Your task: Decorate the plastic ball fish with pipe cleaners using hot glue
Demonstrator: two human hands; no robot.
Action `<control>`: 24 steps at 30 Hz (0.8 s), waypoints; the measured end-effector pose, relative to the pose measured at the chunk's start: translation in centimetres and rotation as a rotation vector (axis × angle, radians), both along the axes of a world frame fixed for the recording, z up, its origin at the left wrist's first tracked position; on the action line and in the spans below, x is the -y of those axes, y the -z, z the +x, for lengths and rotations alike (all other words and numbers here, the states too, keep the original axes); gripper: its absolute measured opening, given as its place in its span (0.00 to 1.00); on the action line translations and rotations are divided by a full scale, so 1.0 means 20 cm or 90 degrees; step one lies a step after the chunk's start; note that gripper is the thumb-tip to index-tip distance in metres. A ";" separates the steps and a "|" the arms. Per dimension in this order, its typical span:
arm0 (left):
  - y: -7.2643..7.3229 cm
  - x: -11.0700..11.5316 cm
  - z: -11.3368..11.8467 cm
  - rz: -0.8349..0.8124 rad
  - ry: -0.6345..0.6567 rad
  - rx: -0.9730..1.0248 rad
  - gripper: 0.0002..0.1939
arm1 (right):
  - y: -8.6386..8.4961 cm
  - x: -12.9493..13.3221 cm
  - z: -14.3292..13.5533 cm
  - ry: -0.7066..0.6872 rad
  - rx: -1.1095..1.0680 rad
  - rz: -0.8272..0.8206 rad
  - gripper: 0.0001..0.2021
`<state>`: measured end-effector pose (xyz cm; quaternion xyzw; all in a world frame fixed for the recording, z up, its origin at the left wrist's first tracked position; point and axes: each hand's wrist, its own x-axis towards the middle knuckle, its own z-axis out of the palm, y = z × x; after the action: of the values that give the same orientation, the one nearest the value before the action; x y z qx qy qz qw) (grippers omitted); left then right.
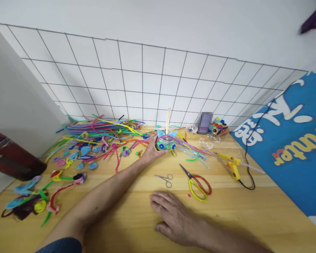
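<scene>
With my left hand (153, 151) I grip a small animal-face craft (166, 143) from its left side. It has blue pointed ears, round blue-and-green eyes and a silvery middle. Behind it a pale wooden stick (168, 121) stands upright; whether the two are joined I cannot tell. My right hand (172, 218) rests on the wooden table (131, 200), palm down, fingers stretched out and holding nothing. Just beyond those fingers lie small metal scissors (165, 179). Larger scissors with one yellow and one red handle (197, 184) are to their right.
Many pipe cleaners (100, 128) spread along the back left. Finished pipe-cleaner pieces (28, 200) lie at front left, near a dark red cylinder (13, 156). A yellow glue gun (233, 165) with a black cord sits right. Clear round shells (205, 143) and a colourful dotted ball (220, 127) are behind.
</scene>
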<state>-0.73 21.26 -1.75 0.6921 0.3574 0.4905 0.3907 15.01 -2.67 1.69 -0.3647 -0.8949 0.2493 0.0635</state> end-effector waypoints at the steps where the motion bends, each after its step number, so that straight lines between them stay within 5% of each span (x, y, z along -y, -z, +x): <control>1: 0.00 0.00 0.00 -0.006 0.005 0.004 0.52 | 0.01 0.00 0.00 0.000 -0.001 0.005 0.35; 11: -0.03 0.01 -0.01 -0.021 0.030 0.008 0.54 | 0.01 0.01 -0.03 0.024 -0.025 0.049 0.33; 17: 0.01 -0.03 -0.02 -0.012 0.022 0.016 0.59 | -0.02 0.01 -0.03 0.015 -0.022 0.057 0.30; 24: -0.01 -0.02 -0.02 -0.018 0.027 0.003 0.54 | -0.03 0.00 -0.03 0.003 -0.011 0.070 0.29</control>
<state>-1.21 21.57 -1.61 0.6931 0.3485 0.4785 0.4114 14.31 -2.64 2.33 -0.3603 -0.9059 0.2028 0.0918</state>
